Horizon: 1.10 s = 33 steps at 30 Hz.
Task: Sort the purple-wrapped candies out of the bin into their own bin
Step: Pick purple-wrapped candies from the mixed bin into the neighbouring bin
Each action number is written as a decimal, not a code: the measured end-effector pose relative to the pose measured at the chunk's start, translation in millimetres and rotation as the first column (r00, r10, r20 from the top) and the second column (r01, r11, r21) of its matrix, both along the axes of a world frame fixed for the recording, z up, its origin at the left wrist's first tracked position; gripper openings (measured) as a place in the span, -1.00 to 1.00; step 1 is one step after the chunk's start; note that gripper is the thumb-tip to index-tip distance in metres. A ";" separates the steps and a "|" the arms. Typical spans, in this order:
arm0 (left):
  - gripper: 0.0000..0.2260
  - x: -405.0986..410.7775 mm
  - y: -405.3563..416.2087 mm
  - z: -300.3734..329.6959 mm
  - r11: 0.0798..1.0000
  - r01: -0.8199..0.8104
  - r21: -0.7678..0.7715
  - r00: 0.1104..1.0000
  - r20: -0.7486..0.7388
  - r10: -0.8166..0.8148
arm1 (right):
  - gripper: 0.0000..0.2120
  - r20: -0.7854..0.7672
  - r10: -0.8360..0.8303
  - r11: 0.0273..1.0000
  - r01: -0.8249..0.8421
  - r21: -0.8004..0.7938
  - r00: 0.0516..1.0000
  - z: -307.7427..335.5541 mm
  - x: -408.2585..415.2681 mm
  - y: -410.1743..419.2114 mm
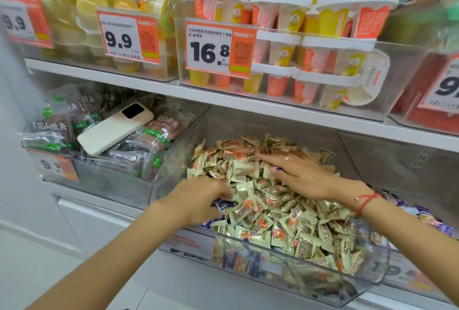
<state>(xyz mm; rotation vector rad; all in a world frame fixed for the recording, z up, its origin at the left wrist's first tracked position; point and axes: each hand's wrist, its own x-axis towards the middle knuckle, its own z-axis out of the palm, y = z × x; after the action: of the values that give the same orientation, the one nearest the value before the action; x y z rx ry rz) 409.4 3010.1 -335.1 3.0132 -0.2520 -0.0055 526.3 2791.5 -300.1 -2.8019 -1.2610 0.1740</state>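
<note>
Both hands dig in the clear plastic bin [293, 277] of pale gold-wrapped candies [285, 213]. The left hand [196, 200] curls over purple-wrapped candies [219, 206] at the near-left edge; the right hand [298, 175] lies spread flat. Raking could bury purple ones or spill candies over the rim.

The scene was brightly and evenly lit, with cool white light and only faint, soft shadows under the shelf [223, 103]. Glare streaked the clear plastic bin [335, 282] along its near wall. Wide-angle distortion bowed the shelf edges, strongest toward the left and right borders. The far right corner was smeared with motion blur, and the left hand [196, 200] looked soft, while the price tag [219, 49] stayed legible.
</note>
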 end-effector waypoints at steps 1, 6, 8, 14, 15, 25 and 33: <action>-0.54 8.4 -1.6 -4.6 0.998 0.028 0.050 0.996 -0.091 -0.023 | -0.58 -0.021 0.001 1.000 0.000 0.024 1.000 -0.9 -2.7 -2.0; -0.50 31.5 -0.2 -14.2 0.996 0.069 0.064 0.995 -0.070 -0.065 | -0.54 0.021 0.000 0.990 -0.003 0.139 1.000 -3.9 -17.3 -9.1; -0.66 34.3 1.3 -10.7 0.992 0.060 0.107 0.997 -0.048 -0.055 | -0.49 0.109 0.008 0.977 -0.030 0.210 0.994 -3.8 -22.9 -9.2; -0.61 31.7 1.9 -3.0 0.964 0.062 0.258 0.997 -0.058 -0.048 | -0.61 0.180 0.041 0.918 -0.108 0.381 0.983 1.8 -39.5 -1.2; -0.58 29.8 0.8 -3.1 0.956 0.069 0.286 0.997 -0.064 -0.053 | -0.66 0.133 0.055 0.913 -0.103 0.394 0.990 3.6 -43.3 2.9; -0.75 -1.1 17.8 23.7 0.996 -0.075 -0.054 0.978 0.190 0.084 | -0.79 0.089 0.131 0.974 -0.145 0.174 0.987 2.4 -53.4 32.6; -0.94 -9.7 13.3 3.3 0.880 -0.050 -0.472 0.988 0.109 0.114 | -0.62 0.231 0.318 0.946 -0.293 -0.136 0.920 -23.2 -40.0 42.2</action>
<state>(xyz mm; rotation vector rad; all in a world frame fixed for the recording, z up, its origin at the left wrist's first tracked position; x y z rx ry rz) 399.7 3023.5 -331.8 2.5374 -0.1142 0.2322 486.3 2833.8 -323.3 -2.7553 -1.7946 -0.1117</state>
